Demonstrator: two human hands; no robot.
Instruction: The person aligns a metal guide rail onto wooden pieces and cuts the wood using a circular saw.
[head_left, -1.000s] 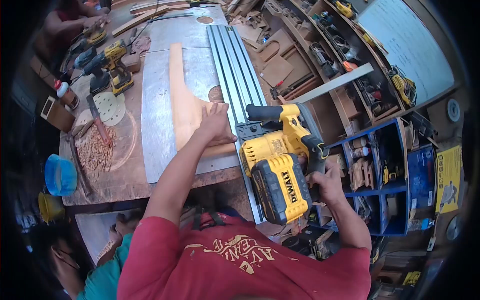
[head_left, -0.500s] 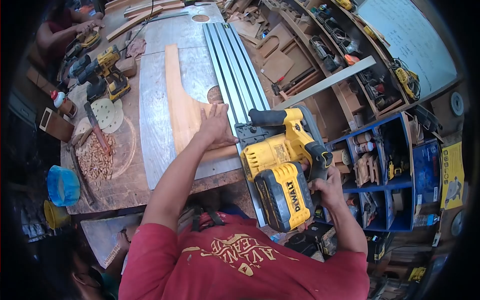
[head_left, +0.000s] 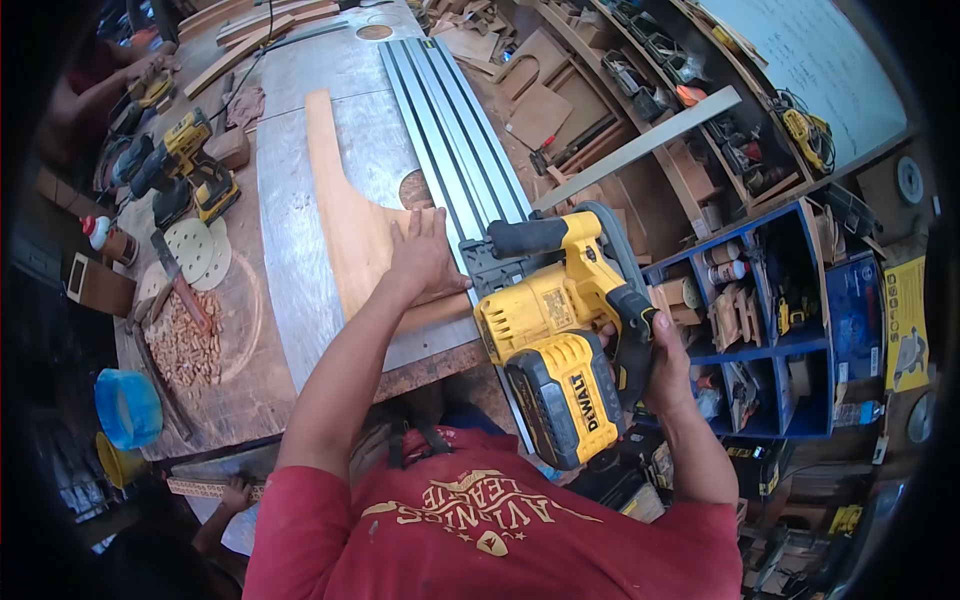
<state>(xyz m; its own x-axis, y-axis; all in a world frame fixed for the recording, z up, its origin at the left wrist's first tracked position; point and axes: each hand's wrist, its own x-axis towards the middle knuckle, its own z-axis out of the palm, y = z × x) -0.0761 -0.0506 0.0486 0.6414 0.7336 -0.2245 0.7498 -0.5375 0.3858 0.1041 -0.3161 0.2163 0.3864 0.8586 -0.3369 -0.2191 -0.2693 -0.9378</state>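
A yellow and black DeWalt track saw [head_left: 535,308] sits on the near end of a long silver guide rail [head_left: 455,140]. My right hand [head_left: 668,372] is closed around its rear handle, the thumb lying up along the grip and some fingers hidden behind it. My left hand [head_left: 428,258] presses flat with fingers spread on a curved wooden piece [head_left: 350,235], close beside the rail. Both the wooden piece and the rail lie over a pale, scuffed sheet [head_left: 295,240] on the bench.
On the left of the bench are a cordless drill [head_left: 185,150], sanding discs [head_left: 190,245], a pile of wooden plugs [head_left: 190,345] and a glue bottle [head_left: 108,238]. Blue shelves [head_left: 705,375] stand at right. One co-worker's hand [head_left: 238,495] shows at lower left; another person works at upper left.
My right thumb has lifted higher along the saw's handle. The saw and my left hand keep their places on the work, while the view has shifted slightly. The lower-left co-worker has moved.
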